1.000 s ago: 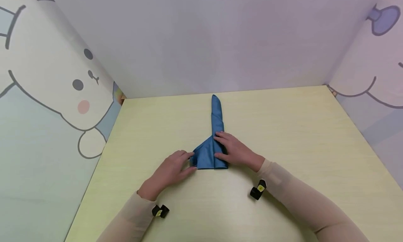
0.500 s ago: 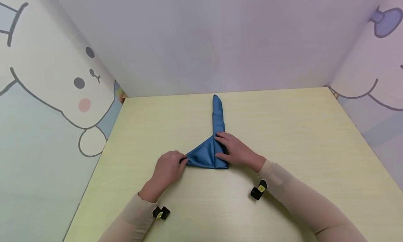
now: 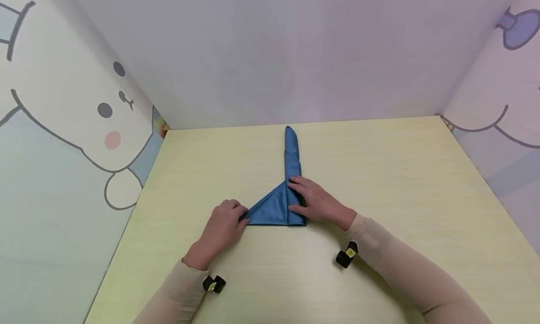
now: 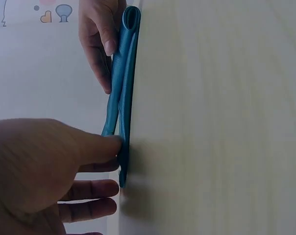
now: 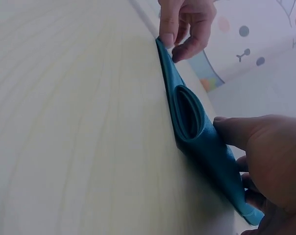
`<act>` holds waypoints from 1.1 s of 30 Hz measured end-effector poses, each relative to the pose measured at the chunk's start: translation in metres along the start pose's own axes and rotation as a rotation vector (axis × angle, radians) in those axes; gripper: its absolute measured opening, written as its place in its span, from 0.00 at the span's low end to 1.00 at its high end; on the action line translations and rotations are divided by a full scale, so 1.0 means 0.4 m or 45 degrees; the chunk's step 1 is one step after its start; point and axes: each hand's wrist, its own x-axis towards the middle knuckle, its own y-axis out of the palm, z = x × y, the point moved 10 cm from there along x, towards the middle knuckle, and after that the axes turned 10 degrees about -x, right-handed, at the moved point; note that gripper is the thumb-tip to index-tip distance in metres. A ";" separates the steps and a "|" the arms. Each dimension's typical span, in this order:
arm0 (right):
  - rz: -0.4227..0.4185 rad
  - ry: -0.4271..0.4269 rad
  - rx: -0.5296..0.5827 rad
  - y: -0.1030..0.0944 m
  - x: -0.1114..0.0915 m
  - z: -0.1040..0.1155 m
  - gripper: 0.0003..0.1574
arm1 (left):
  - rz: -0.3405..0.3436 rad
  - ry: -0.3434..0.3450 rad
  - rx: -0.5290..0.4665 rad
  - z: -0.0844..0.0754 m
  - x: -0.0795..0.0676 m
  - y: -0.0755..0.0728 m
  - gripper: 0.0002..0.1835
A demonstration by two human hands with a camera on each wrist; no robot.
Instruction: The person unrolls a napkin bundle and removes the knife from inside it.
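A blue satiny cloth (image 3: 270,209) lies on the table, its right side rolled into a long narrow tube (image 3: 292,167) pointing away from me. To the left of the roll, a flat triangular flap spreads out to a pointed corner. My left hand (image 3: 222,228) pinches that corner between thumb and fingers; the left wrist view has the thumb (image 4: 106,147) against the cloth's edge. Across the near half of the roll rests my right hand (image 3: 318,202), fingers extended and thumb nearer to me. The roll's open near end (image 5: 189,115) shows its coiled layers in the right wrist view.
The pale wood-grain table (image 3: 405,174) ends at a plain whitish wall (image 3: 270,56) at the back. Side walls with cartoon prints (image 3: 80,94) stand left and right. A small black wrist device (image 3: 347,254) sits at each sleeve.
My left hand has moved a little left, taking the flap's corner with it, and the flap has gone from bunched to a flatter, pointed triangle. My right hand has stayed on the roll.
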 end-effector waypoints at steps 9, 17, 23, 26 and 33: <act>-0.018 0.027 -0.062 -0.009 0.016 0.025 0.43 | 0.346 0.063 0.095 -0.073 0.041 0.088 0.35; 0.063 0.083 -0.152 0.005 0.043 0.037 0.46 | 0.473 0.072 0.198 -0.091 0.077 0.140 0.39; 0.099 0.077 -0.181 0.028 0.049 0.039 0.51 | 0.470 0.091 0.166 -0.071 0.092 0.138 0.37; 0.106 0.070 -0.199 0.037 0.050 0.038 0.54 | 0.481 0.089 0.150 -0.059 0.095 0.139 0.38; 0.103 0.078 -0.238 0.040 0.044 0.028 0.55 | 0.492 0.092 0.139 -0.043 0.095 0.140 0.39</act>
